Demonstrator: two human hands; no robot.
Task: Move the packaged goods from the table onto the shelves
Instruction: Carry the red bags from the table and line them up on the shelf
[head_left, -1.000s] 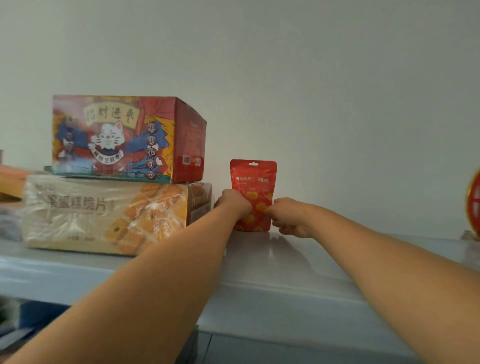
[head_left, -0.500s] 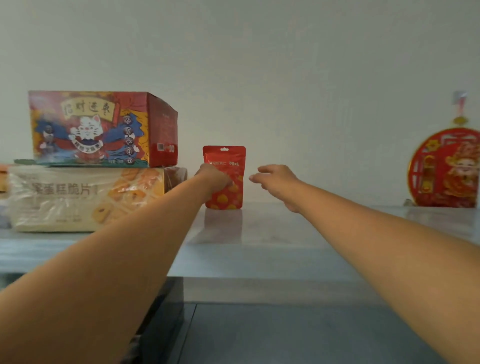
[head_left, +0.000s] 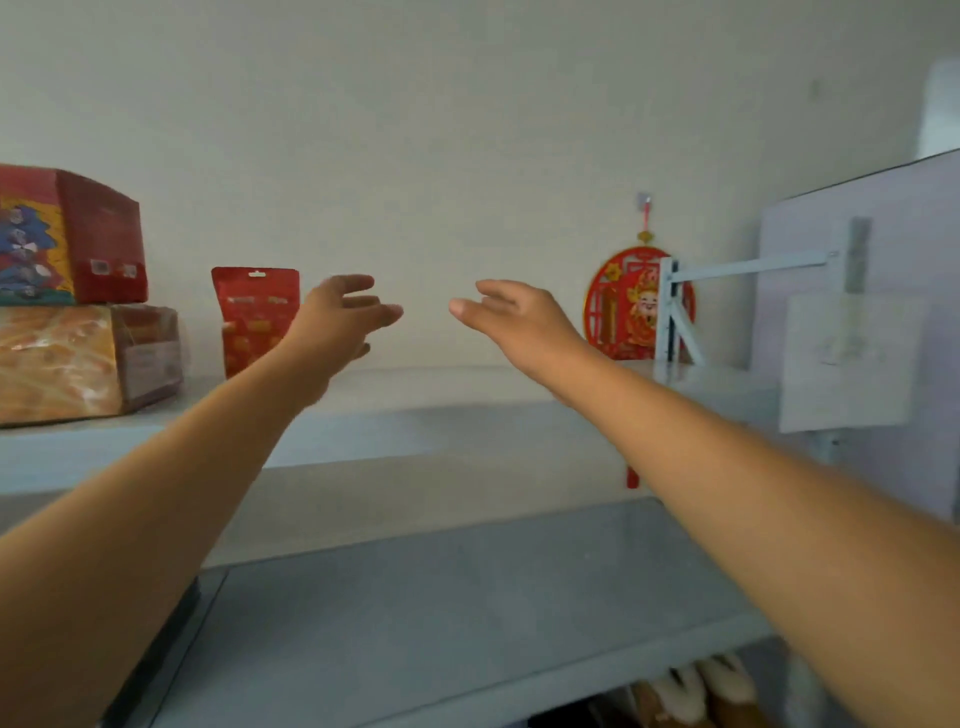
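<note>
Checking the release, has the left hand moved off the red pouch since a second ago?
Yes. The left hand has let go and shifted rightward off the red pouch.

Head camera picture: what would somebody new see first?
Two arms reach forward, the left hand and right hand open and empty above the shelf. Left of the left hand, a red pouch stands upright on that shelf beside two stacked boxes. A round red ornament hangs on the wall at right.
</note>
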